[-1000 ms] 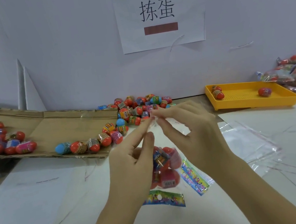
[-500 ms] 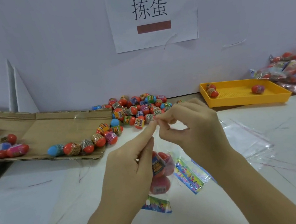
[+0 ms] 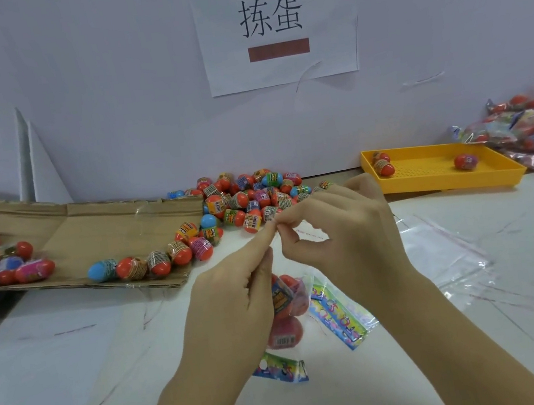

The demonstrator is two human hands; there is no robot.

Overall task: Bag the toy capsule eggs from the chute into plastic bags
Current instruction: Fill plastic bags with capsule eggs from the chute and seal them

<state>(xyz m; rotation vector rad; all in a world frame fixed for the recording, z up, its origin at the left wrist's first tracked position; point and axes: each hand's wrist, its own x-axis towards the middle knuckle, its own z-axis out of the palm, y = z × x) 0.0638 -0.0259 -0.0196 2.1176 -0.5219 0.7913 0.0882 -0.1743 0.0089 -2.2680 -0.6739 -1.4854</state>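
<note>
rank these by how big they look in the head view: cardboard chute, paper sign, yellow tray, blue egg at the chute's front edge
1. cardboard chute, cut off at the left edge
2. paper sign, close behind the chute, so the top two are unsure
3. yellow tray
4. blue egg

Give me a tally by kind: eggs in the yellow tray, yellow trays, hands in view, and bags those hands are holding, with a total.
Eggs in the yellow tray: 3
Yellow trays: 1
Hands: 2, left hand and right hand
Bag pinched by both hands: 1
Total: 7
</note>
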